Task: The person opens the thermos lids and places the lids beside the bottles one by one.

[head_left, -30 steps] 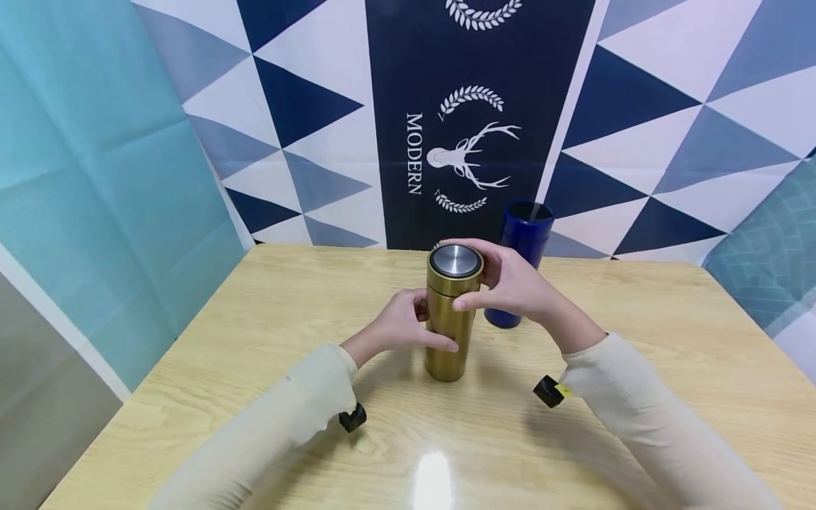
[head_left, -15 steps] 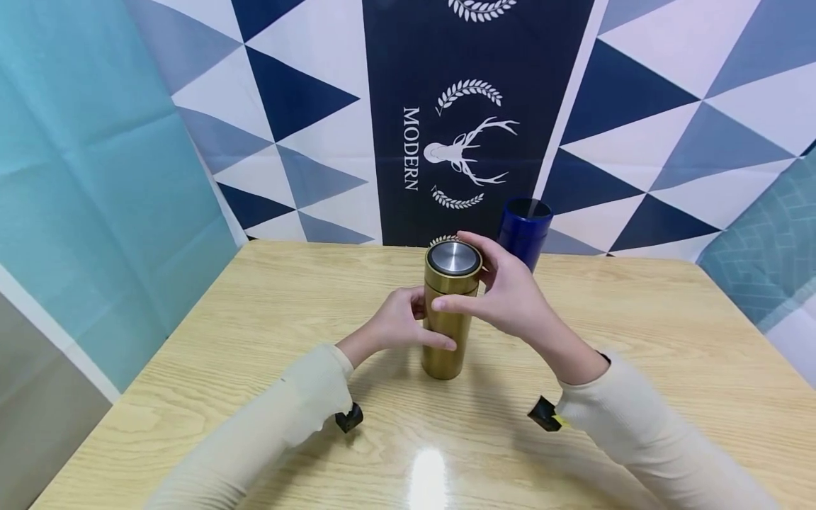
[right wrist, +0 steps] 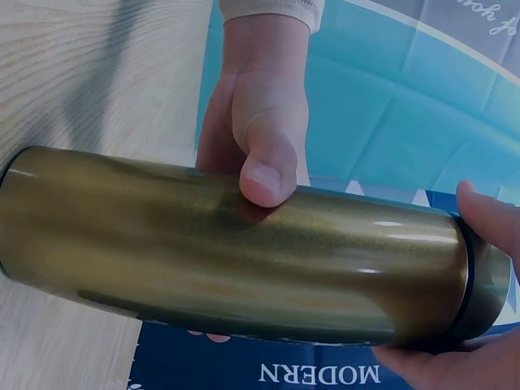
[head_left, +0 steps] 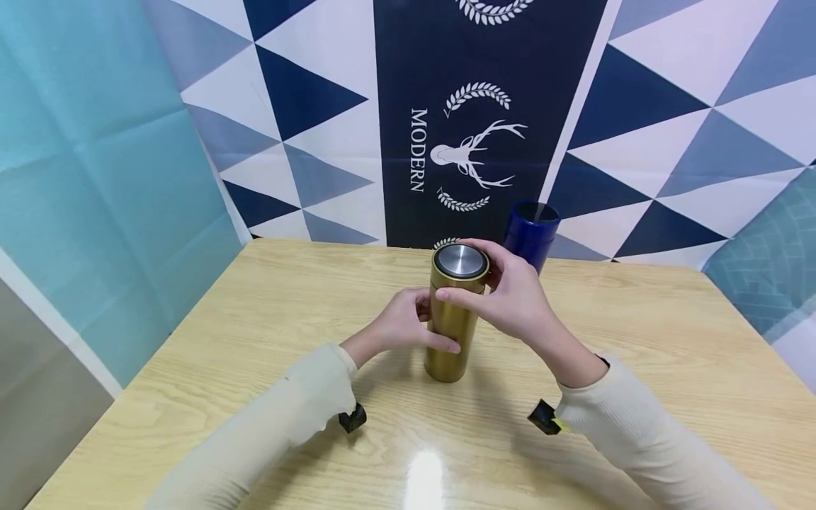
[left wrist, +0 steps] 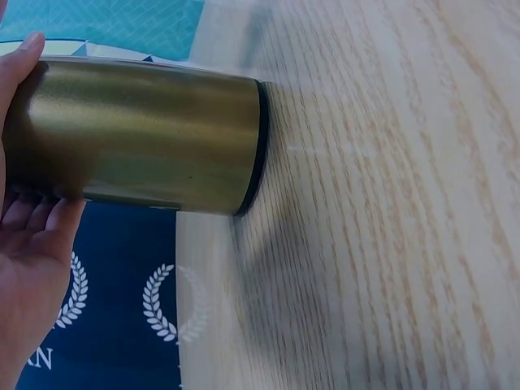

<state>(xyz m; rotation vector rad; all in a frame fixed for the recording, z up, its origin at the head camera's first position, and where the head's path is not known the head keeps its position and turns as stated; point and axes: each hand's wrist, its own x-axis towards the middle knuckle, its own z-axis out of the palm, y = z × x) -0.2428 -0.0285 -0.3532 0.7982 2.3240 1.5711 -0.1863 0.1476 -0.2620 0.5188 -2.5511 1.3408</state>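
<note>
Gold flask (head_left: pixel 454 320) stands upright short of the far edge of the bench (head_left: pixel 306 297); left grip (head_left: pixel 400 322) clasps its middle, the right grip (head_left: pixel 518 301), nearer the lid (head_left: pixel 462 261), holds round its upper end.

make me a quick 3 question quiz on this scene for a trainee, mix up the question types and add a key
1. Multiple choice: the left grip and the right grip both hold the gold flask. Which one is higher on it?
a) left
b) right
c) both at the same height

2. True or false: in the head view, the blue container stands nearer the patterned backdrop than the gold flask does.

3. Fill in: the word printed beside the deer head is ____.

Key:
1. b, at the lid end
2. True
3. MODERN
</note>
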